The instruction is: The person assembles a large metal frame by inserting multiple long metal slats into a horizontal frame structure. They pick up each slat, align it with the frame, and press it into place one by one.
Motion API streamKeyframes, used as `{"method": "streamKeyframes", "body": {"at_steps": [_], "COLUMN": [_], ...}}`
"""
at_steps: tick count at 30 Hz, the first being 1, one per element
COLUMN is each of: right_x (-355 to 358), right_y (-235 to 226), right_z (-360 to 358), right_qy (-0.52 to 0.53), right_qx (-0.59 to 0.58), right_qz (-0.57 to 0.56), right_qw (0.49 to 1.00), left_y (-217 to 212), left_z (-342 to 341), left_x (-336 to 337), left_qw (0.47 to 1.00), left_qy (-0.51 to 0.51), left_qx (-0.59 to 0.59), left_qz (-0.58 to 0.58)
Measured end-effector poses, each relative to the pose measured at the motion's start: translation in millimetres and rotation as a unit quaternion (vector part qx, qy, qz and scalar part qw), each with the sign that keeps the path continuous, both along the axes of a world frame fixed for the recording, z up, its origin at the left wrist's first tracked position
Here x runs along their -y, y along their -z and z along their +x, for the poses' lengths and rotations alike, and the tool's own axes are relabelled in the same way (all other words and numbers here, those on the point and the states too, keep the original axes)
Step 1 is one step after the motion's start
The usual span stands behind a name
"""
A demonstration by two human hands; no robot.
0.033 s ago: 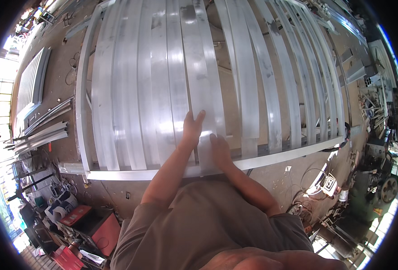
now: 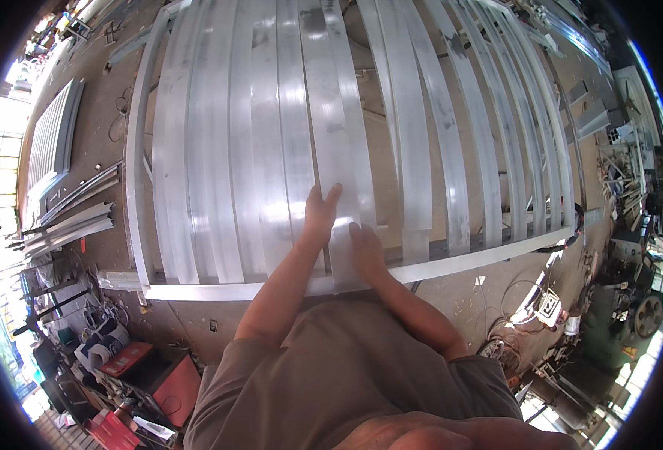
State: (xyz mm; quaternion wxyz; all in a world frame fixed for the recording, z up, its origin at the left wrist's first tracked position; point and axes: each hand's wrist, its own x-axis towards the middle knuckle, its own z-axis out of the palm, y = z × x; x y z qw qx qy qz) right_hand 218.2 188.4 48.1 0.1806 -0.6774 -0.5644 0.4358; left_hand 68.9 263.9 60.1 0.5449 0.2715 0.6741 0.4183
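A long, flat, silvery metal slat [image 2: 333, 142] runs away from me, its near end lying over the front rail of a metal frame [image 2: 196, 292]. My left hand [image 2: 321, 216] is closed on the slat's left edge, thumb on top, the other fingers mostly hidden. Nearer to me, my right hand [image 2: 367, 251] grips the same slat by its right side, its thumb on the upper face and its fingers largely out of sight. Several similar slats lie side by side to the left, close together. Those to the right are spaced apart, with the floor showing between them.
Grey panels [image 2: 55, 135] and loose metal profiles [image 2: 69, 229] lie on the floor at the left. A red and black box [image 2: 163, 375] stands at the lower left among tools. At the right are cables, a white device [image 2: 546, 306] and a dark machine with a wheel [image 2: 649, 315].
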Motion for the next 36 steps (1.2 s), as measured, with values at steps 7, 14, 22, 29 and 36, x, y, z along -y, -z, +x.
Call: {"method": "streamKeyframes", "body": {"at_steps": [7,14,22,29,36], "right_x": [4,15,18,21,19], "right_y": [8,36,39,21,27], "right_z": [-3,-3,2,14,8], "right_qy": [-0.031,-0.071,0.004,-0.002,0.034], "right_qx": [-0.013,-0.023,-0.109,-0.129,-0.125], "right_qz": [-0.004,0.1,0.068,-0.045,-0.045], "right_qw": [0.999,0.992,0.992,0.991,0.991], "left_y": [24,14,24,25,30], "left_z": [-8,-29,-36,-43,-44], "left_x": [8,73,80,80,77], "left_qw": [0.998,0.981,0.986,0.982,0.958], "left_qy": [-0.027,0.14,0.137,0.133,0.166], "left_qx": [-0.048,-0.128,-0.092,-0.137,-0.233], "left_qz": [-0.001,-0.042,-0.01,-0.003,0.039]}}
